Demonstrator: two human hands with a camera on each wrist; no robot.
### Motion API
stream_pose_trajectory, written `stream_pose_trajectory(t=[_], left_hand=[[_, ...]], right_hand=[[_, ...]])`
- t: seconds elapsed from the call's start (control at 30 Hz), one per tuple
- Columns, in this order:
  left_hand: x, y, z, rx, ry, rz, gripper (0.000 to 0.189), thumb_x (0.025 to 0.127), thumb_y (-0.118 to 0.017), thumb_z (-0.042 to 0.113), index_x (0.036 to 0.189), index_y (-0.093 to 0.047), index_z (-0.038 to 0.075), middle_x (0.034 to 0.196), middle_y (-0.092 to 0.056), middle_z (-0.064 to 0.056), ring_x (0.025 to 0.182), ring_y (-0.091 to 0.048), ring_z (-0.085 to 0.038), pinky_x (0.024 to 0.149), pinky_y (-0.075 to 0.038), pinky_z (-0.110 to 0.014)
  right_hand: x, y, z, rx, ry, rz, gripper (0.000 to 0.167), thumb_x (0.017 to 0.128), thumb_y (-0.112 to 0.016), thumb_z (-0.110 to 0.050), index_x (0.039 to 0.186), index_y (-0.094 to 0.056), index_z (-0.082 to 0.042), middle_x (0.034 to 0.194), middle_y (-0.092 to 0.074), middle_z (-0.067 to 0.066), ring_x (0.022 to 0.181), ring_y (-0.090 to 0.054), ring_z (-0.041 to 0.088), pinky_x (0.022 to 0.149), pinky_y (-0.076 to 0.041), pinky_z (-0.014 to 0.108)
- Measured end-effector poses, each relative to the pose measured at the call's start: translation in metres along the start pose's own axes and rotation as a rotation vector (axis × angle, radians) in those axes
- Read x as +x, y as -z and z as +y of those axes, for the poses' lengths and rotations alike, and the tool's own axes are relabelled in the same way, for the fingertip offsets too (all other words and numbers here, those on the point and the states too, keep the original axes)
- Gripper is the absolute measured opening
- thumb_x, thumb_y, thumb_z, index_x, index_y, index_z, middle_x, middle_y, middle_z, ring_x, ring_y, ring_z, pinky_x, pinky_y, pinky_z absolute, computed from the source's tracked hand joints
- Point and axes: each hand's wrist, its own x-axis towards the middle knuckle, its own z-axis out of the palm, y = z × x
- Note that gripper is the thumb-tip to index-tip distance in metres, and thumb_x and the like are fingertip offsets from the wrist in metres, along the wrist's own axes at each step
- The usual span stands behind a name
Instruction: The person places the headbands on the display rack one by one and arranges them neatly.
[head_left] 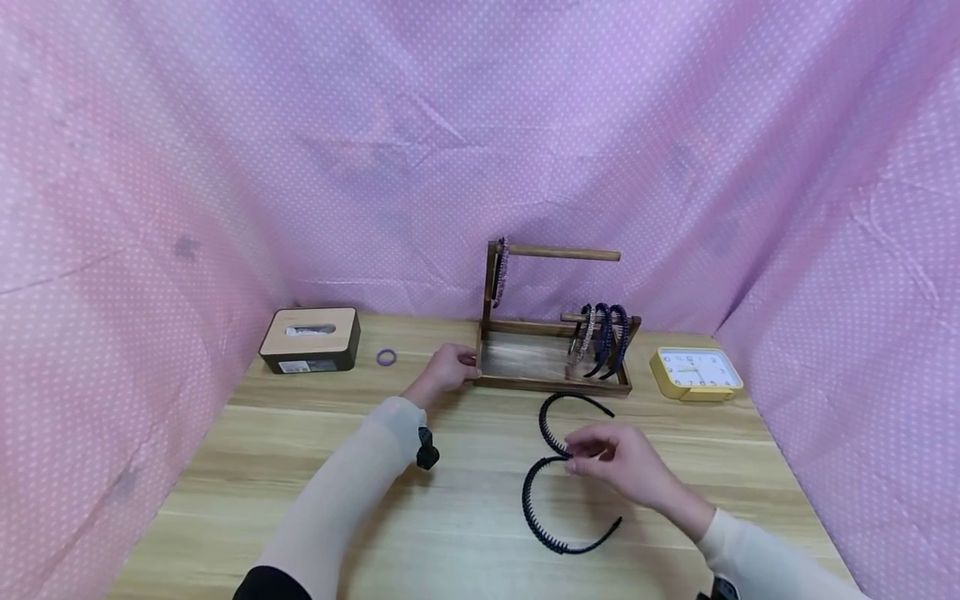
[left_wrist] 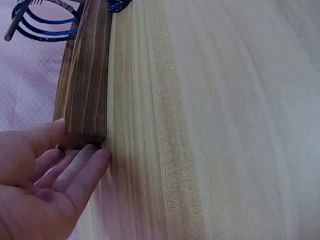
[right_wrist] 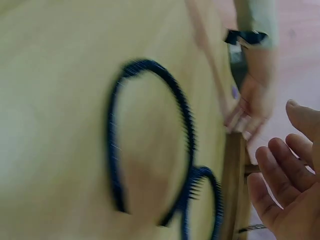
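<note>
My left hand (head_left: 447, 367) is at the left end of a dark wooden rack (head_left: 551, 384). In the left wrist view its thumb and fingers (left_wrist: 84, 176) hold the rack's end corner. Two black toothed headbands lie on the table in front of the rack, a nearer one (head_left: 527, 502) and a farther one (head_left: 546, 423), touching or overlapping where they meet. Over them hovers my right hand (head_left: 624, 463), its fingers loosely bent. The right wrist view shows this hand holding nothing, apart from the headbands.
Several headbands (head_left: 619, 337) hang on the rack's lower bar; a purple one (head_left: 502, 273) hangs on the upper bar (head_left: 570, 252). A tissue box (head_left: 310, 354) and a purple ring (head_left: 386, 357) are at left, a yellow clock (head_left: 699, 393) at right. Pink dotted cloth (head_left: 420, 167) surrounds the table (head_left: 247, 483).
</note>
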Motion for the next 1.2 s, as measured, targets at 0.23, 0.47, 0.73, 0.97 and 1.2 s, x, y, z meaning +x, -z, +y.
stream_pose_trajectory(t=[0.23, 0.47, 0.73, 0.97, 1.2], left_hand=[[-0.001, -0.001, -0.002, -0.001, 0.008, -0.004, 0.050, 0.094, -0.071, 0.000, 0.142, -0.056, -0.005, 0.128, -0.066, -0.022, 0.111, -0.068, -0.032, 0.077, -0.064, -0.036], [-0.002, -0.001, -0.003, -0.008, 0.014, -0.012, 0.051, 0.095, -0.070, 0.001, 0.143, -0.055, -0.004, 0.130, -0.065, -0.022, 0.113, -0.067, -0.033, 0.078, -0.064, -0.037], [-0.003, -0.002, -0.002, -0.006, 0.008, -0.007, 0.050, 0.095, -0.070, 0.001, 0.143, -0.055, -0.004, 0.129, -0.065, -0.022, 0.112, -0.067, -0.032, 0.078, -0.064, -0.037], [-0.001, -0.001, -0.002, -0.003, 0.013, -0.006, 0.050, 0.094, -0.071, 0.001, 0.142, -0.056, -0.003, 0.128, -0.066, -0.022, 0.111, -0.067, -0.032, 0.079, -0.064, -0.038], [0.001, 0.001, 0.000, -0.004, 0.016, -0.013, 0.051, 0.094, -0.071, 0.001, 0.143, -0.055, -0.004, 0.131, -0.065, -0.023, 0.113, -0.067, -0.035, 0.079, -0.064, -0.039]], right_hand=[[-0.028, -0.031, 0.011, 0.069, -0.018, -0.108, 0.035, 0.086, -0.084, -0.022, 0.115, -0.074, -0.004, 0.104, -0.077, 0.011, 0.088, -0.071, 0.008, 0.069, -0.058, 0.025], [-0.040, -0.056, 0.025, 0.081, -0.038, -0.148, 0.035, 0.085, -0.085, -0.021, 0.113, -0.074, -0.004, 0.101, -0.077, 0.005, 0.087, -0.071, 0.014, 0.071, -0.060, 0.025], [-0.048, -0.070, 0.031, 0.037, -0.003, -0.131, 0.037, 0.082, -0.087, -0.030, 0.111, -0.076, -0.011, 0.102, -0.078, -0.002, 0.091, -0.071, 0.008, 0.072, -0.058, 0.024], [-0.049, -0.076, 0.029, -0.001, 0.024, -0.119, 0.037, 0.078, -0.090, -0.029, 0.108, -0.077, -0.013, 0.098, -0.078, -0.006, 0.089, -0.068, 0.005, 0.071, -0.053, 0.022], [-0.050, -0.077, 0.029, -0.104, 0.093, -0.073, 0.040, 0.073, -0.092, -0.036, 0.105, -0.077, -0.018, 0.099, -0.074, -0.010, 0.090, -0.062, 0.003, 0.074, -0.052, 0.022]])
